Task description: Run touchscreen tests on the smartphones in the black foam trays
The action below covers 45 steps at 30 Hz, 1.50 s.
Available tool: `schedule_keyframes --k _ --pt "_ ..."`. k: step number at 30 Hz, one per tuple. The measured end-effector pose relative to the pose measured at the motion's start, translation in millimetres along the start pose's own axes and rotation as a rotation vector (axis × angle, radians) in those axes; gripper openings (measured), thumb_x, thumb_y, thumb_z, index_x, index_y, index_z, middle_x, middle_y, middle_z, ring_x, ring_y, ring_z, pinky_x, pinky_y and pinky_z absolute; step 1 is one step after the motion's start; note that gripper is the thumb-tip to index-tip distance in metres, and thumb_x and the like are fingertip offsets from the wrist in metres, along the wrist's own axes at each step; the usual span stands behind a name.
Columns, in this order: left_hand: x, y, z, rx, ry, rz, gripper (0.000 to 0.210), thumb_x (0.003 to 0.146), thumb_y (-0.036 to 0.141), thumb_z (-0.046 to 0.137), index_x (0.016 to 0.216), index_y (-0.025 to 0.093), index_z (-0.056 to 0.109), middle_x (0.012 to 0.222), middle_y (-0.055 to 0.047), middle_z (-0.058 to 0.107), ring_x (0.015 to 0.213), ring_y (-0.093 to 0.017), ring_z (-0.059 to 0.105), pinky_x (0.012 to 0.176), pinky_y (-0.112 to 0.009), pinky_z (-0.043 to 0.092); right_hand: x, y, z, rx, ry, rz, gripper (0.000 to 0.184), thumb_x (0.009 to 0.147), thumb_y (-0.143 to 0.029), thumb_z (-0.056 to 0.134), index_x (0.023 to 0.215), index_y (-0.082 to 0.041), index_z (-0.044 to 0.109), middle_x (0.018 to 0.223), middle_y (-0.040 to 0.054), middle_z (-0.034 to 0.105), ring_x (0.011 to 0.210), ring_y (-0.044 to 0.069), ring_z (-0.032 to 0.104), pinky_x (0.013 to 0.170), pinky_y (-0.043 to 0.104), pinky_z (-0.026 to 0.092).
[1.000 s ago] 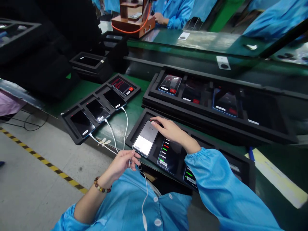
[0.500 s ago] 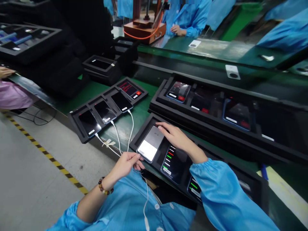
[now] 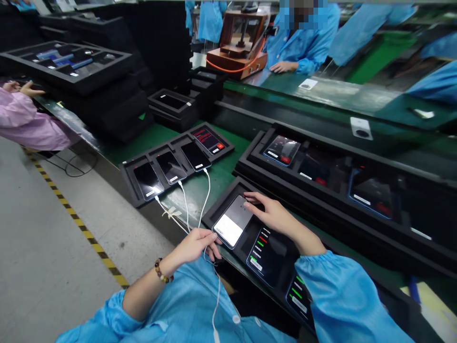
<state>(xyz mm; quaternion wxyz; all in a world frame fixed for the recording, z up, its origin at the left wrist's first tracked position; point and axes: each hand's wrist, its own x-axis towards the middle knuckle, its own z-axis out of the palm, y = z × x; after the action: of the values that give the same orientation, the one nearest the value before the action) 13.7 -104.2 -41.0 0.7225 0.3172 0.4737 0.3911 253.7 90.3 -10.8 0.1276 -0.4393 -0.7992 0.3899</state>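
Observation:
A phone with a lit grey and white screen lies in the left slot of a black foam tray right in front of me. My right hand rests on the phone's far end, fingers spread. My left hand is at the phone's near end, pinching the plug of a white cable that hangs down over my blue coat. Two more phones with green and red lines on their screens lie in the slots to the right.
A second black tray to the left holds several phones, three on white cables. A long tray with more phones lies behind. Stacked black trays stand far left. A person's pink sleeve reaches in at left; people in blue coats work across the belt.
My head has lifted, so everything sits lower in view and more of the far bench shows. Both hands stay at the phone's two ends.

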Motion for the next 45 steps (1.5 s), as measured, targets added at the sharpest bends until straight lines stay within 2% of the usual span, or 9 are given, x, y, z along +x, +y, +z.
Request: schedule_keyframes --k 4,9,13,16,22,26,35,41,45 --pt "3 -4 -0.5 -0.031 -0.024 -0.006 0.072 0.078 0.086 0.078 0.09 0.015 0.07 0.079 -0.012 0.081 0.054 -0.018 0.068 0.061 -0.031 0.048 1 2 1 0.013 0.007 -0.013 0.049 0.097 -0.057 0.066 0.133 -0.024 0.074 0.131 0.0114 0.08 0.125 0.033 0.077 0.11 0.054 0.062" --pt "6 -9 -1.6 -0.06 -0.042 -0.014 0.071 0.079 0.083 0.079 0.088 0.013 0.071 0.088 -0.017 0.083 0.056 -0.019 0.072 0.058 -0.029 0.043 6 8 3 0.001 0.03 0.019 0.063 0.089 -0.074 0.066 0.128 -0.026 0.077 0.124 0.011 0.082 0.121 0.036 0.078 0.108 0.055 0.063" --pt "10 -14 -3.0 -0.081 -0.042 -0.024 0.065 0.087 0.076 0.078 0.088 0.011 0.072 0.092 -0.02 0.083 0.057 -0.019 0.073 0.06 -0.028 0.045 12 11 -2 -0.042 -0.055 0.132 0.074 0.084 -0.083 0.061 0.13 -0.027 0.076 0.123 0.0105 0.083 0.122 0.038 0.077 0.111 0.053 0.06" --pt "13 -18 -4.2 -0.098 -0.061 -0.035 0.059 0.093 0.069 0.076 0.087 0.011 0.072 0.093 -0.02 0.083 0.058 -0.019 0.073 0.064 -0.03 0.049 20 10 -6 -0.084 -0.105 0.188 0.077 0.077 -0.088 0.06 0.123 -0.029 0.078 0.121 0.0094 0.083 0.12 0.042 0.077 0.108 0.056 0.06" --pt "18 -23 -5.9 -0.111 -0.069 -0.042 0.047 0.104 0.054 0.07 0.086 0.011 0.072 0.091 -0.016 0.084 0.055 -0.017 0.071 0.071 -0.03 0.051 36 4 -3 -0.164 -0.093 0.231 0.077 0.068 -0.092 0.059 0.109 -0.03 0.078 0.111 0.0101 0.084 0.111 0.046 0.079 0.095 0.058 0.063" --pt "19 -24 -6.2 -0.128 -0.072 -0.049 0.042 0.108 0.047 0.067 0.088 0.011 0.073 0.096 -0.017 0.084 0.059 -0.016 0.074 0.078 -0.031 0.053 42 6 -1 -0.186 -0.071 0.218 0.075 0.067 -0.092 0.06 0.103 -0.029 0.078 0.103 0.0113 0.084 0.106 0.047 0.079 0.087 0.057 0.063" --pt "17 -21 -7.1 -0.136 -0.079 -0.073 0.045 0.106 0.051 0.07 0.088 0.011 0.073 0.097 -0.018 0.084 0.061 -0.018 0.074 0.078 -0.032 0.053 52 8 -1 -0.187 -0.086 0.238 0.07 0.067 -0.087 0.059 0.102 -0.029 0.076 0.1 0.0115 0.084 0.106 0.046 0.079 0.088 0.055 0.06" --pt "17 -20 -6.3 -0.128 -0.071 -0.06 0.047 0.103 0.053 0.071 0.084 0.011 0.073 0.087 -0.013 0.082 0.056 -0.017 0.072 0.076 -0.032 0.053 58 11 -2 -0.224 -0.075 0.187 0.072 0.072 -0.09 0.058 0.099 -0.026 0.076 0.094 0.0123 0.083 0.089 0.04 0.079 0.08 0.051 0.06" --pt "17 -22 -6.8 -0.123 -0.068 -0.056 0.05 0.1 0.058 0.073 0.087 0.01 0.073 0.091 -0.017 0.083 0.056 -0.019 0.073 0.076 -0.034 0.054 59 6 -4 -0.246 -0.085 0.176 0.071 0.073 -0.091 0.056 0.097 -0.026 0.075 0.091 0.0112 0.081 0.082 0.036 0.078 0.076 0.047 0.058"
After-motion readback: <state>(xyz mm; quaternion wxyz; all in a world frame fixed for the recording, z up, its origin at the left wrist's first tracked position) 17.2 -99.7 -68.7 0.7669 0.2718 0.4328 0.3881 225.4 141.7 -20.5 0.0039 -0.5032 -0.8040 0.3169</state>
